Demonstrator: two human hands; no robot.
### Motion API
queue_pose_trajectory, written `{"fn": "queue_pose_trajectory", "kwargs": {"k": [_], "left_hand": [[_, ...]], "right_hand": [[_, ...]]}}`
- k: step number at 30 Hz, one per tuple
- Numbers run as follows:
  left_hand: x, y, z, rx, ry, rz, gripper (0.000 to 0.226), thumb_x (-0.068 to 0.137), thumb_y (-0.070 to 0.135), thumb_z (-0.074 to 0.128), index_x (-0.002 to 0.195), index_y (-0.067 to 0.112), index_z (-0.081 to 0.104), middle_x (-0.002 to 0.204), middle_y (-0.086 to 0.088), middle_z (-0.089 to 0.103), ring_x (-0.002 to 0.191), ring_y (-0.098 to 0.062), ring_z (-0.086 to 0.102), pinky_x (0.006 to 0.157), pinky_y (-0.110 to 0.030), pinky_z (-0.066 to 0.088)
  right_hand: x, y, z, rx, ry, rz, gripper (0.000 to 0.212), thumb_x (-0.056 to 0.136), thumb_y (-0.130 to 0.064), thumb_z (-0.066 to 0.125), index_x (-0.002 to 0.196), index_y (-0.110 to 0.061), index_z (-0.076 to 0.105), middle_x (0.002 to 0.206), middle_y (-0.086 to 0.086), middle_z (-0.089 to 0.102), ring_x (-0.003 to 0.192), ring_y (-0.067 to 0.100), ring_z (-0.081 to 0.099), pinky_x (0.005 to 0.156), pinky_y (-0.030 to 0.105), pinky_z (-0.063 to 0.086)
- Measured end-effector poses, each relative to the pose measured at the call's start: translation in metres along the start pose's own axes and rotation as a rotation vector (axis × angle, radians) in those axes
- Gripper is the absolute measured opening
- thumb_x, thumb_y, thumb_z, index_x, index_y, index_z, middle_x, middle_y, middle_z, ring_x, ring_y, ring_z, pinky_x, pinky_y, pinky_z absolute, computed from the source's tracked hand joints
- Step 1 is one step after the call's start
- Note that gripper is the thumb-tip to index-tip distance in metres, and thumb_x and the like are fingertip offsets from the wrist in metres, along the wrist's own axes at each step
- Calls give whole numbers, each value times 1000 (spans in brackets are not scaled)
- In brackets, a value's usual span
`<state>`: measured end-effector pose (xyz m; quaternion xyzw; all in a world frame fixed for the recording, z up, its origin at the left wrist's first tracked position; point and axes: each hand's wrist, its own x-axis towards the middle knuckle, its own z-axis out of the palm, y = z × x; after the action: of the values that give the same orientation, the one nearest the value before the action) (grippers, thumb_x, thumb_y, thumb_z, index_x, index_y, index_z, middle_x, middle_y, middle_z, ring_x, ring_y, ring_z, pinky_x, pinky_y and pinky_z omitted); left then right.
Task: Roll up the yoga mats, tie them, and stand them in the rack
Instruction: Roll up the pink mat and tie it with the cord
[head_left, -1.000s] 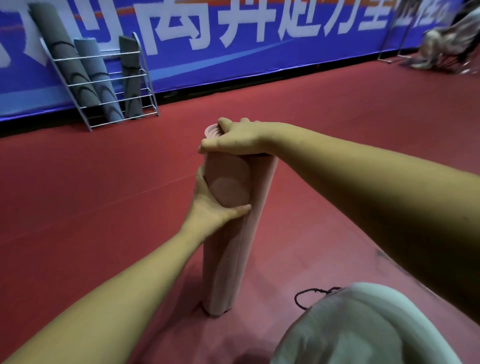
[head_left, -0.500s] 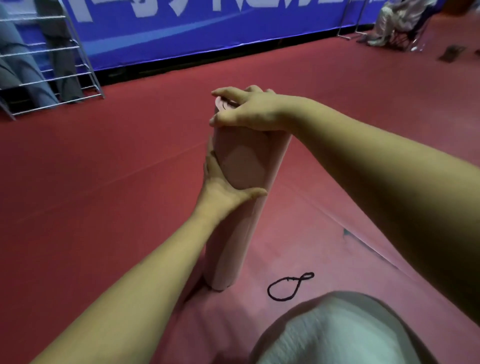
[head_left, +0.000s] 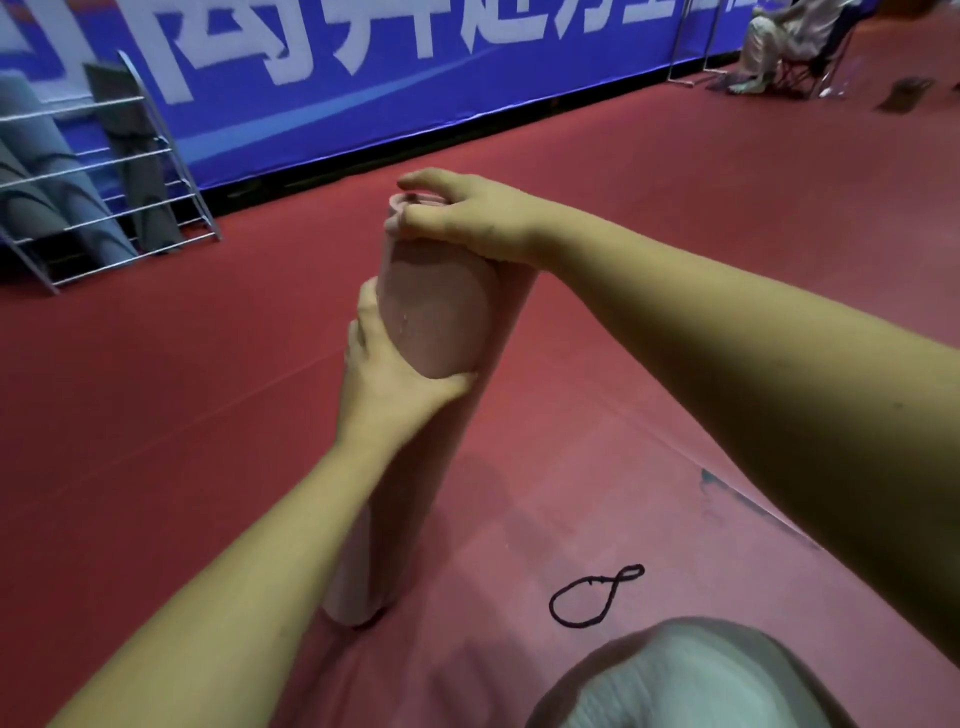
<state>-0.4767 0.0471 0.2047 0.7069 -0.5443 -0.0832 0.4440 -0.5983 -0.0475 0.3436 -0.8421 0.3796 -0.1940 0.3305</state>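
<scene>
A pink rolled yoga mat (head_left: 431, 322) stands upright on the red floor in front of me, its lower end resting on the floor. My right hand (head_left: 462, 218) presses on its top end, fingers curled over the rim. My left hand (head_left: 384, 374) wraps around the roll's left side about a third of the way down. A black cord loop (head_left: 597, 597) lies loose on the floor to the right of the roll's foot. The silver wire rack (head_left: 156, 171) stands at the far left against the wall, with grey rolled mats (head_left: 57, 197) leaning in it.
A blue banner wall (head_left: 415, 78) runs along the back. A seated person on a folding chair (head_left: 789, 47) is at the far right corner. My knee in light fabric (head_left: 691, 680) fills the bottom right. Red floor spreads all around.
The view has shifted, so the rack and banner show more. My right hand's fingers have curled tighter over the mat's top. The mat stays upright in both hands.
</scene>
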Motion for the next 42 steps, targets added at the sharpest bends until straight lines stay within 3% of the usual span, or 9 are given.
{"fn": "queue_pose_trajectory", "kwargs": {"k": [3,6,11,14,17,21,24,35,42], "left_hand": [[-6,-19,5,119,-45,14,125,48,45,87,150,25,16,138,-11,43,129,-33,42,106,-47,39],[-15,-40,21,209,-108,16,127,48,44,86,151,25,14,135,-12,43,127,-35,43,107,-47,38],[-14,-46,57,296,-166,77,129,50,49,85,152,23,10,136,-12,42,125,-34,41,108,-46,35],[-11,-45,82,327,-197,100,129,50,52,83,152,24,9,135,-11,41,122,-33,42,106,-45,34],[-14,-45,105,372,-250,147,129,50,51,83,153,22,10,134,-12,42,121,-34,42,104,-46,35],[-18,-46,126,398,-268,185,129,50,51,82,153,21,10,134,-13,42,119,-34,44,103,-47,35],[-20,-45,133,395,-280,190,129,51,51,83,153,22,10,133,-12,42,119,-33,43,104,-45,34],[-35,-44,141,383,-313,233,129,52,54,85,153,25,9,135,-11,41,122,-30,43,108,-46,33],[-31,-43,111,320,-260,175,127,52,48,85,153,25,11,136,-12,42,123,-32,43,107,-45,34]], "right_hand": [[0,37,23,37,21,-1,72,89,-54,62,149,-20,42,144,-12,50,130,-2,43,110,16,29],[-4,83,44,173,68,82,60,96,-59,49,141,-19,52,137,-11,55,125,1,49,99,13,34],[-14,194,53,1031,642,499,53,101,-55,39,94,-9,64,96,13,68,89,25,66,85,40,54],[-51,277,88,805,604,790,36,101,-44,41,90,-13,55,76,7,55,67,22,52,67,31,44],[-91,350,152,273,235,908,25,94,-32,58,79,-14,53,73,11,53,68,24,50,63,33,42],[-133,395,230,-54,-201,883,27,90,-30,66,105,-8,64,107,15,66,99,28,61,80,32,47],[-152,415,271,-171,-345,828,41,90,-35,62,121,-8,58,121,17,59,116,34,54,91,33,47],[-183,444,311,-720,-447,534,45,90,-10,53,134,-10,49,134,11,43,124,33,41,96,42,37],[-136,395,243,-171,-192,604,14,87,-5,55,101,-7,52,104,20,64,97,38,61,70,37,40]]}}
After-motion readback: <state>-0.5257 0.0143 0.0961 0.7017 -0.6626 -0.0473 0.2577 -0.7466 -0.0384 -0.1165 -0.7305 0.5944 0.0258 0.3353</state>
